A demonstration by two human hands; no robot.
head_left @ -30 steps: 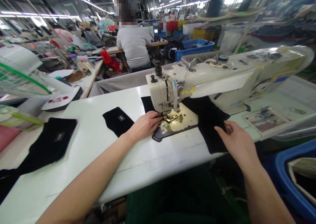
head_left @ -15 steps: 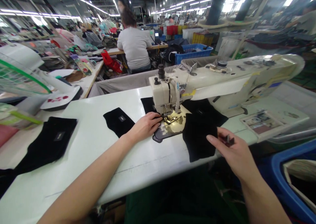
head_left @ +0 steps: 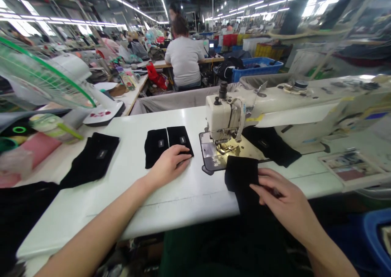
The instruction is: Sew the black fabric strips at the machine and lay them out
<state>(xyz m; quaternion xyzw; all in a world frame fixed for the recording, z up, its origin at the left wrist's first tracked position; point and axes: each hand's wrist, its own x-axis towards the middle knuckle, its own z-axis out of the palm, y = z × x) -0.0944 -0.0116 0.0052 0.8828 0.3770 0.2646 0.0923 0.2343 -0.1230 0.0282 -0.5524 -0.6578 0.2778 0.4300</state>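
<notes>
My left hand (head_left: 169, 163) lies on the table with its fingers flat on the near edge of a black fabric piece (head_left: 178, 133) that bears a small dark label. Beside that piece, just to its left, is a similar labelled black piece (head_left: 154, 150). My right hand (head_left: 279, 189) pinches another black fabric piece (head_left: 242, 173) at the front edge of the sewing machine's plate; its lower part hangs over the table edge. Something small and dark sits in the right palm, too hidden to name. The sewing machine (head_left: 224, 112) has its presser foot (head_left: 226, 148) behind the held piece.
Another labelled black piece (head_left: 271, 144) lies under the machine arm. More black fabric (head_left: 91, 163) is at the left, near a green-rimmed fan (head_left: 61, 77) and a lidded cup (head_left: 53, 126). A blue bin (head_left: 372, 228) stands low right. A person (head_left: 185, 59) sits ahead.
My left hand has moved left, away from the presser foot, and a labelled black piece now lies beside the other one. My right hand has brought its fabric to the plate's front. The view has turned left.
</notes>
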